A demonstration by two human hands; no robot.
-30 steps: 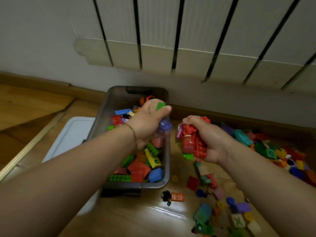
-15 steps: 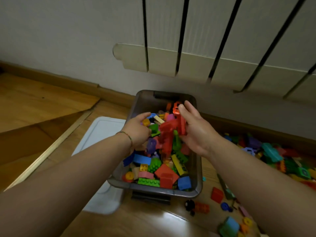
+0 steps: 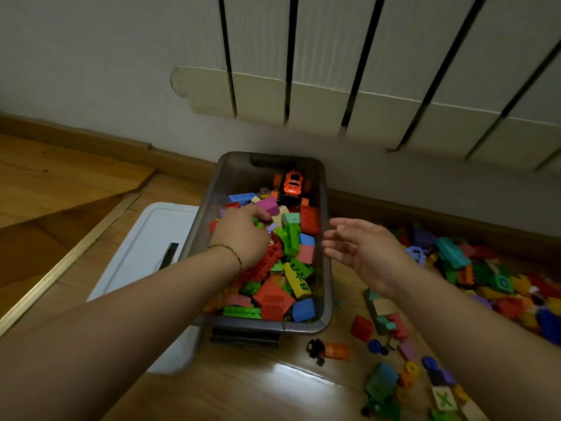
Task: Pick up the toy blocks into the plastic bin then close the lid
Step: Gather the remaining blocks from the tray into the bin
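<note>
The grey plastic bin [image 3: 325, 278] stands on the wooden floor [image 3: 243, 390] by the wall, heaped with coloured toy blocks [image 3: 273, 287] and an orange toy car [image 3: 292, 183] at its far end, while its white lid [image 3: 145, 247] lies flat just left of it. The left hand [image 3: 243, 238] rests palm down on the blocks inside the bin, fingers curled among them, and whether its grip has closed on any I cannot tell. The right hand [image 3: 364, 250] hovers at the bin's right rim with fingers spread and nothing in its grip, and many more loose blocks [image 3: 485, 278] lie scattered on the floor to the right.
</note>
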